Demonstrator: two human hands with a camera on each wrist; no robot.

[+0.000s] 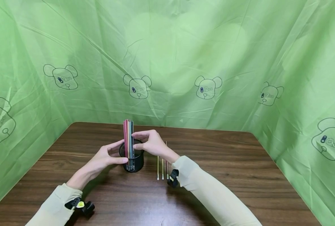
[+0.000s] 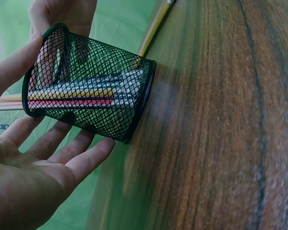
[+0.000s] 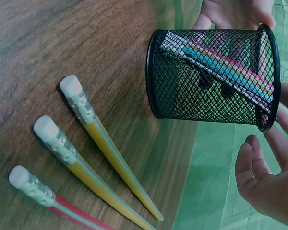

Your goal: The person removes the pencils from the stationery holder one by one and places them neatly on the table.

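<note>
A black mesh pencil cup stands upright on the table. My left hand holds it from the left, thumb at the near rim and fingers round the far side. Inside is a tight bundle of colored pencils, eraser ends down, rising well above the rim. My right hand reaches over from the right, thumb and index finger against the bundle's right side, seemingly pinching it; the bundle partly hides the contact. Right of the cup lie two yellow pencils and a red pencil, erasers toward me.
The brown wooden table extends on both sides of the cup. Green fabric with bear-head outlines encloses its back and sides. Each sleeve carries a black wrist device.
</note>
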